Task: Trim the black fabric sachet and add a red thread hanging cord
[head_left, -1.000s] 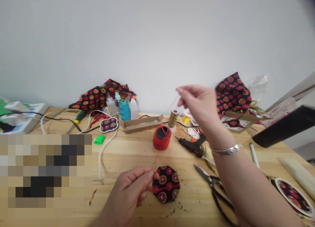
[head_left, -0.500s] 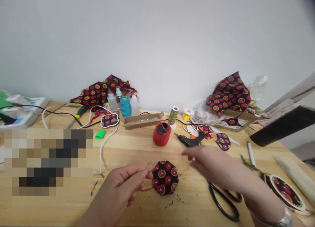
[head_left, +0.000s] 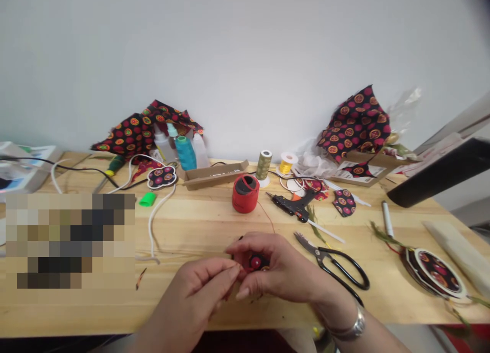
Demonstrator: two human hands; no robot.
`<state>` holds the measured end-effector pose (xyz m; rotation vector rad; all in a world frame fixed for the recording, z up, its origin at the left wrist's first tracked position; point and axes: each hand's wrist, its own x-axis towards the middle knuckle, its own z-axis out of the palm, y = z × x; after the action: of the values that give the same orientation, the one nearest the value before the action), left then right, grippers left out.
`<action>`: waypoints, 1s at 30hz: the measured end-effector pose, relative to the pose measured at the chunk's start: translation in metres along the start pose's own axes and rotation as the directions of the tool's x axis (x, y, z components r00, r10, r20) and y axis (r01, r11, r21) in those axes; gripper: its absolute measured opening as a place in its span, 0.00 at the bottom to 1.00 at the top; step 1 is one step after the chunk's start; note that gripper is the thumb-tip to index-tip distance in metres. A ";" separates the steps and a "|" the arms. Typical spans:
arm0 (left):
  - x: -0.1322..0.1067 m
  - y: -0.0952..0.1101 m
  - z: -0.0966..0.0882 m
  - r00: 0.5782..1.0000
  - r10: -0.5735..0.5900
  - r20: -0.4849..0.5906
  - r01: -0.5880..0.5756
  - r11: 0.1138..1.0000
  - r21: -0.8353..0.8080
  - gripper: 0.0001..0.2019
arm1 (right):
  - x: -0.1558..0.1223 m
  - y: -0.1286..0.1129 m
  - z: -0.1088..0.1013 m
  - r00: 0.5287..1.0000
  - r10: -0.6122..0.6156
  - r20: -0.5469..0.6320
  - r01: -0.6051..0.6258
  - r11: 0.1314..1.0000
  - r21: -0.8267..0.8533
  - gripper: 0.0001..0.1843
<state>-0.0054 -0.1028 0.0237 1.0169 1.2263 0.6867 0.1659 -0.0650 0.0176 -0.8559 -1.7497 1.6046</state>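
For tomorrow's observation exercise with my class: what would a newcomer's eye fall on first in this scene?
First come the two bare hands, the left hand and the right hand, meeting at the front centre of the wooden workbench around a small black fabric piece with red circles. Just behind them stands a bright red thread spool. At the back right, a crumpled piece of black fabric printed with red and orange circles rises against the wall.

Black-handled scissors (head_left: 312,245) beside a hot glue gun (head_left: 287,205)
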 end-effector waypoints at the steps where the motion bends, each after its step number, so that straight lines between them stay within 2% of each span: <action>1: 0.000 0.001 0.001 1.000 0.005 -0.019 -0.005 1.000 -0.005 0.15 | 0.000 0.002 0.000 0.999 0.027 -0.017 -0.027 0.999 0.045 0.22; 6: 0.001 0.006 0.008 0.998 -0.022 -0.051 0.020 0.999 -0.041 0.14 | -0.004 0.000 -0.001 0.989 0.099 -0.107 -0.086 0.989 0.116 0.15; 9: 0.002 0.007 0.010 0.998 -0.038 -0.043 0.035 0.998 -0.059 0.13 | -0.006 -0.001 -0.001 0.978 0.031 -0.207 -0.015 0.997 0.076 0.09; 12: 0.003 0.005 0.012 0.998 -0.052 -0.029 0.051 0.997 -0.063 0.13 | -0.007 0.000 -0.003 0.962 -0.071 -0.264 0.065 0.997 -0.031 0.05; 14: 0.003 0.004 0.013 0.998 -0.059 -0.022 0.056 0.991 -0.119 0.14 | -0.009 -0.002 -0.004 0.961 -0.100 -0.258 0.069 0.989 -0.128 0.05; 19: 0.003 0.005 0.016 0.993 -0.115 -0.024 0.103 0.948 -0.300 0.14 | -0.011 -0.009 -0.007 0.967 -0.105 -0.231 0.034 0.956 -0.293 0.06; 26: 0.006 0.003 0.015 0.991 -0.134 0.004 0.127 0.934 -0.334 0.12 | -0.008 -0.007 -0.006 0.965 -0.125 -0.230 0.029 0.924 -0.380 0.08; 28: 0.008 0.000 0.014 0.992 -0.128 -0.006 0.118 0.931 -0.345 0.11 | -0.009 -0.007 -0.008 0.945 -0.193 -0.265 0.052 0.886 -0.460 0.05; 30: 0.009 -0.002 0.012 0.992 -0.120 -0.025 0.104 0.931 -0.350 0.11 | -0.016 -0.006 -0.014 0.898 -0.282 -0.338 0.023 0.797 -0.604 0.05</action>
<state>0.0081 -0.0985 0.0184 0.6346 1.1419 0.8078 0.1863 -0.0691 0.0247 -1.1933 -1.9479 0.6756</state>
